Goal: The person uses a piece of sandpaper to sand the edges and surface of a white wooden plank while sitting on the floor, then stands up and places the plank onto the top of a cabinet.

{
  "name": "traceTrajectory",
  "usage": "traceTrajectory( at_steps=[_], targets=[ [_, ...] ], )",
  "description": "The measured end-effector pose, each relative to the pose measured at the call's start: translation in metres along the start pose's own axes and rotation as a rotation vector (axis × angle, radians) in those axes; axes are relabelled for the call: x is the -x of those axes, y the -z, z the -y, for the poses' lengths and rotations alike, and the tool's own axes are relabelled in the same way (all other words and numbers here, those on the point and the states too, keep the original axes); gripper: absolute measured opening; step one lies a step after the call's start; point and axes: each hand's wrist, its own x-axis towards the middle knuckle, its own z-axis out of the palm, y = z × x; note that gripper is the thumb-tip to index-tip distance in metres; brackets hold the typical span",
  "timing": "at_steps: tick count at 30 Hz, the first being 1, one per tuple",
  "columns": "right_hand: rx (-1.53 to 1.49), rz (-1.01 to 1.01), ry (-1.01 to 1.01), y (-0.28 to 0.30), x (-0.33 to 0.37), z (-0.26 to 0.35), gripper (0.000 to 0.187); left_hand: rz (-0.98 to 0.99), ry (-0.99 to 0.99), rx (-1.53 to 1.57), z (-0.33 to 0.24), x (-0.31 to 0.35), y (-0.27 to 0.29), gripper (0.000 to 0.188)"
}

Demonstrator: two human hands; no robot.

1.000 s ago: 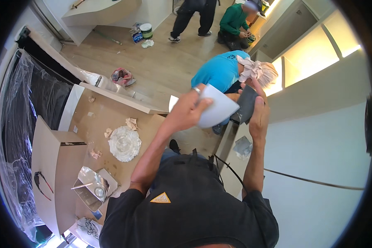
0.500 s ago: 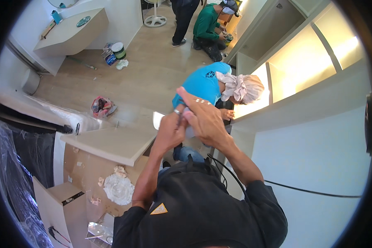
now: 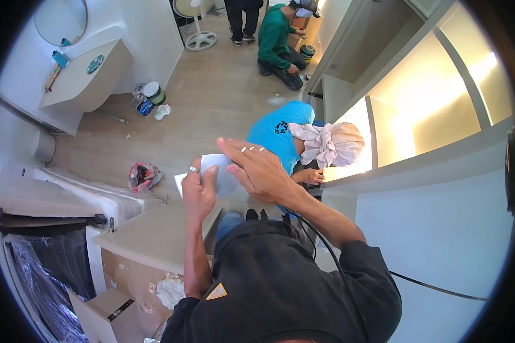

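Observation:
My left hand (image 3: 199,191) is closed on a pale, stiff sheet (image 3: 219,178), thumb pressed flat on its face. A white corner (image 3: 179,182) of the same or another piece sticks out past the fingers on the left; which one I cannot tell. My right hand (image 3: 257,174) lies over the sheet's right edge with its fingers stretched out and thumb apart. White bands or spots show across its fingers. Whether its palm touches the sheet is hidden.
A person in a blue shirt (image 3: 277,128) crouches just ahead beside lit shelves (image 3: 406,126). Farther off, a person in green (image 3: 276,37) kneels near a bucket. A beige panel (image 3: 149,234), red-and-white plastic bag (image 3: 144,176) and paint tub (image 3: 154,92) lie leftward. A fan (image 3: 201,40) stands far back.
My hands have moved left and drawn apart from being clasped together, showing more of the sheet. The right fingers have stretched out. The view has shifted, and the kneeling person has lowered a hand.

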Motion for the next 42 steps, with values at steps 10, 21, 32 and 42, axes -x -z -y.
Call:
traceTrajectory(
  at_steps=[10,21,32,42],
  targets=[
    [-0.022,0.059,-0.122,-0.027,-0.069,-0.057,0.049,-0.073,-0.011,-0.063,0.03,-0.093,0.032,0.022],
    [-0.13,-0.092,-0.274,-0.144,-0.261,-0.137,0.048,0.007,0.047,-0.048,0.111,-0.283,0.163,0.022],
    [-0.464,0.357,-0.276,-0.292,-0.406,-0.164,0.05,-0.391,0.108,0.033,0.16,-0.337,0.339,0.021],
    [-0.849,0.781,0.066,-0.446,-0.544,-0.081,0.049,-0.492,0.28,-0.397,0.201,-0.279,0.439,0.038]
  ],
)
